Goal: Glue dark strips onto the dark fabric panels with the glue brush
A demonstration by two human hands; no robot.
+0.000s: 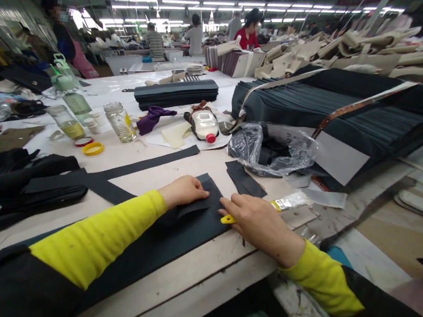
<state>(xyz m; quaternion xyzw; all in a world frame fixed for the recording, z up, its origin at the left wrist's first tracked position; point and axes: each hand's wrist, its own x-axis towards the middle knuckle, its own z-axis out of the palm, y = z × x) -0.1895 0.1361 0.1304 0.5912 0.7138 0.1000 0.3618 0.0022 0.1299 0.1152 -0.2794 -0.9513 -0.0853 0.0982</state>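
A large dark sheet [167, 244] lies along the table's front edge, with a smaller dark piece [194, 208] on its far end. My left hand [186, 192] is closed on this smaller piece, thumb and fingers at its upper part. Just to the right, my right hand [253, 220] is closed round a brush [288, 201]; the yellow handle end shows under the fingers and the pale bristle end points away to the right. Its fingertips are close to the sheet's right edge. Beyond the hands lies a short dark strip [245, 178].
Behind are a clear plastic bag [268, 148], a white bottle with a red cap [205, 126], glass jars [119, 121] and a yellow ring [92, 148]. Strapped dark stacks [346, 110] stand at the right. Black pieces [14, 171] lie left. People are in the background.
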